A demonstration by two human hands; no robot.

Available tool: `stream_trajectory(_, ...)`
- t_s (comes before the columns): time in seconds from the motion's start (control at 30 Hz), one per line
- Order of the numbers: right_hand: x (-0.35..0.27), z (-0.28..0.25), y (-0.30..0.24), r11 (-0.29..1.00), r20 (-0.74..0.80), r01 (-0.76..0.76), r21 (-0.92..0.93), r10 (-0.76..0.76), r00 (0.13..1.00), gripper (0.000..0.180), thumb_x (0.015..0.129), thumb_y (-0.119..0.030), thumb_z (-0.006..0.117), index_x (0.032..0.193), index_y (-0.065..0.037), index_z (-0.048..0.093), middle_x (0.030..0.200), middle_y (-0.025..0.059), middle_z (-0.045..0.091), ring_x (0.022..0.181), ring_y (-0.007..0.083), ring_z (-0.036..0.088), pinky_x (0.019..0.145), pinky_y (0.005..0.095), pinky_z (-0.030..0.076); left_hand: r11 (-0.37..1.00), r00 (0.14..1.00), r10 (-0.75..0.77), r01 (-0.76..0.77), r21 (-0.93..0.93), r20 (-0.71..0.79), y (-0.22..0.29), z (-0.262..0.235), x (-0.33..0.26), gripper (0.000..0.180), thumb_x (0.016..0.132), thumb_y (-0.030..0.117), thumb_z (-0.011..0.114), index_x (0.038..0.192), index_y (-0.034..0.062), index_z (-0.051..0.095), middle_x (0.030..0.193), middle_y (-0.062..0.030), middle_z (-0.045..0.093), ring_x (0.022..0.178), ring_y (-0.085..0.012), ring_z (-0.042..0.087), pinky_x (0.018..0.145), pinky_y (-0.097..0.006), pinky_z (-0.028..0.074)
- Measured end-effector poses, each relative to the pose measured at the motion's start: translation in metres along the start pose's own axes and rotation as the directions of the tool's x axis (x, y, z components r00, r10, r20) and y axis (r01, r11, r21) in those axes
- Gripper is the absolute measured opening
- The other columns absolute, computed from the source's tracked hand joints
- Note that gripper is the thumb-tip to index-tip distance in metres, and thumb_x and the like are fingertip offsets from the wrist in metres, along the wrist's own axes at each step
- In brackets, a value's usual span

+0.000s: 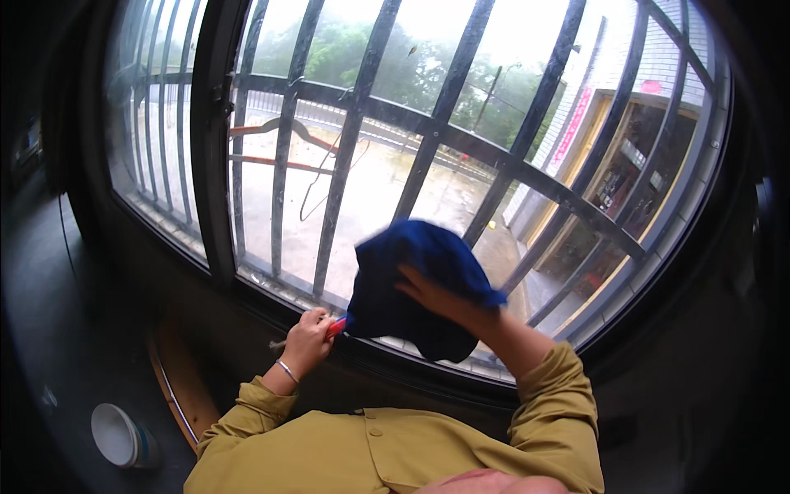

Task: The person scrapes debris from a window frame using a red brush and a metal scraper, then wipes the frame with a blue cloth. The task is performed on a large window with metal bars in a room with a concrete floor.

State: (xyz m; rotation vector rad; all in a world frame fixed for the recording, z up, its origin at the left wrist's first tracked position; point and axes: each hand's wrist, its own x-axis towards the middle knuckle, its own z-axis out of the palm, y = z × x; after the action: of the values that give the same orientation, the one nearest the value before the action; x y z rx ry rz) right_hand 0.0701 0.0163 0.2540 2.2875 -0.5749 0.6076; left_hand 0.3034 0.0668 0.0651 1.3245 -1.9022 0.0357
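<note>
A dark blue cloth (387, 300) is spread in front of the barred window, slightly blurred at its edges. My right hand (436, 298) lies against the cloth, and folds hide part of the fingers. Lower and to the left, my left hand (308, 342) is closed around a red handle (336, 328). The handle's far end meets the cloth's lower left edge, where a bit of lighter blue shows; what it belongs to is hidden. A pale, frayed tip pokes out on the other side of that fist.
Dark metal bars (341, 189) cross the window above a narrow sill (276, 284). An orange and grey hanger (284, 123) and a bent wire (309, 198) are at the bars. On the lower left stand a white bucket (115, 436) and a brown wooden piece (185, 383).
</note>
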Motion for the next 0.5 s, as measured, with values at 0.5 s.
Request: stream_trajectory(0.5, 0.147, -0.269, 0.233, 0.445, -0.522, -0.445, -0.778, -0.062, 0.851, 0.047, 0.089, -0.039, 0.044, 0.126, -0.01, 0.045, 0.126, 0.015, 0.045, 0.119, 0.0279, 0.041, 0.103, 0.0441, 0.028, 0.995, 0.999, 0.053, -0.052, -0.088, 0.004, -0.033, 0.005, 0.003, 0.014, 0.069, 0.011, 0.063, 0.082, 0.0078, 0.058, 0.084, -0.0077, 0.05, 0.083, -0.0272, 0.052, 0.068, -0.038, 0.044)
